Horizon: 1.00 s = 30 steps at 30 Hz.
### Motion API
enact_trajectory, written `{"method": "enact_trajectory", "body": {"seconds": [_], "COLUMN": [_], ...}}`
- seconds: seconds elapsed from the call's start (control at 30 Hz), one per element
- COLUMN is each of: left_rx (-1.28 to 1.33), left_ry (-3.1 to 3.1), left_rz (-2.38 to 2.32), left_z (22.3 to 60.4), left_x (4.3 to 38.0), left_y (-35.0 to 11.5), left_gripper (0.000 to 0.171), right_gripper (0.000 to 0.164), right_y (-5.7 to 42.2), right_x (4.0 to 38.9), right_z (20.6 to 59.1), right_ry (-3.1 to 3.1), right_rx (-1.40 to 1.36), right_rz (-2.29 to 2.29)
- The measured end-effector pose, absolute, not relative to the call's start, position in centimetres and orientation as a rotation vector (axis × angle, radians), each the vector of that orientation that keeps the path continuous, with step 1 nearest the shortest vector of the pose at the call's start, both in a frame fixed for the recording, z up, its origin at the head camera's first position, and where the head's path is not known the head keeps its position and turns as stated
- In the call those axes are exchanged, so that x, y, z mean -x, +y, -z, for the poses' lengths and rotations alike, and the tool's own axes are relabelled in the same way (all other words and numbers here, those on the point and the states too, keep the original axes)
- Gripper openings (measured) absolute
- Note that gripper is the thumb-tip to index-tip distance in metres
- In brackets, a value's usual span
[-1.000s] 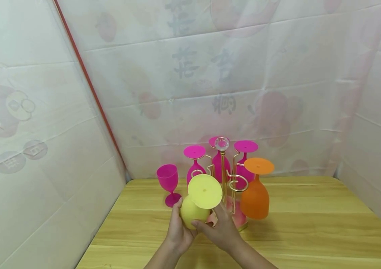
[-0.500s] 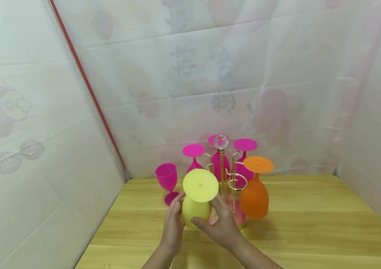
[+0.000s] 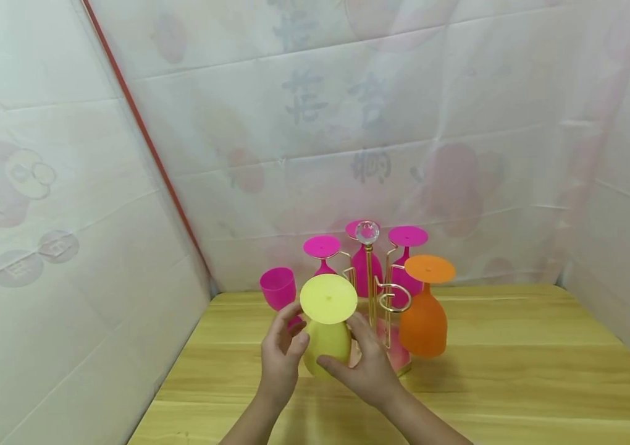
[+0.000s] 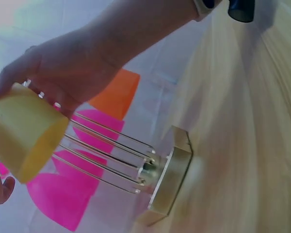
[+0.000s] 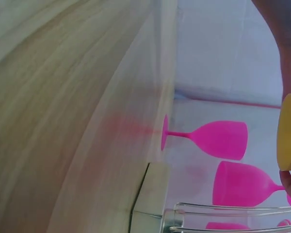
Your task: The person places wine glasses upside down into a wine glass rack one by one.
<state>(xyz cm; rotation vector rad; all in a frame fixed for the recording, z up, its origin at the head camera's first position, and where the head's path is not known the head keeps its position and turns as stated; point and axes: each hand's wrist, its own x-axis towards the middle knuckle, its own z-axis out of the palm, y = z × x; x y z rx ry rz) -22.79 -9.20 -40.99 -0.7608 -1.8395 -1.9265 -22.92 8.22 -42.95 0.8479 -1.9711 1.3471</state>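
Note:
An upside-down yellow goblet (image 3: 327, 349) is held in front of the rack, its round foot uppermost and its bowl down. My right hand (image 3: 367, 368) grips the bowl from the right, thumb across the near side; the left wrist view also shows this right hand (image 4: 70, 65) on the goblet (image 4: 26, 131). At the bowl's left is my left hand (image 3: 281, 358), fingers parted and loosely bent beside the goblet. A gold wire rack (image 3: 370, 290) with a crystal knob carries several upside-down goblets, pink ones behind and an orange goblet (image 3: 425, 324) at the right.
An upright pink goblet (image 3: 278, 287) stands on the wooden table (image 3: 493, 371) left of the rack, partly behind my left hand. An unoccupied wire loop (image 3: 394, 298) juts from the rack's front. Printed sheeting (image 3: 315, 123) closes off the back and sides.
The yellow goblet has been turned from a tilt to nearly upright, upside down, and moved slightly left. My left hand has loosened and drawn leftward from the bowl; the right keeps its grip.

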Motion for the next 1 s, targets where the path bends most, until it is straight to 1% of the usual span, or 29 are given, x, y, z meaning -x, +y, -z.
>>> {"method": "enact_trajectory", "body": {"seconds": [0.3,0.43,0.67,0.8,1.0], "left_rx": [0.797,0.766,0.726,0.699,0.709], "left_ry": [-1.868,-1.898,-1.932,-1.941,-1.933], "left_rz": [1.876,1.865,1.87,1.9,1.886], "left_z": [40.01,40.04,40.16,40.21,40.38], "left_x": [22.66,22.63,22.6,22.5,22.58], "left_y": [-8.52,-8.41,-8.22,-8.18,-8.21], "left_gripper": [0.041,0.039,0.031,0.03,0.026], "right_gripper": [0.077,0.074,0.073,0.071,0.071], "right_y": [7.94,7.76,7.74,7.72,7.55], "right_x": [22.41,22.35,22.5,22.59,22.55], "right_z": [43.13,43.22,43.32,43.39,43.46], "right_ry": [-2.035,-2.035,-2.031,-2.029,-2.031], "right_rx": [-0.763,-0.765,-0.788,-0.796,-0.793], "right_rz": [-1.419,-1.424,-1.397,-1.408,-1.436]}}
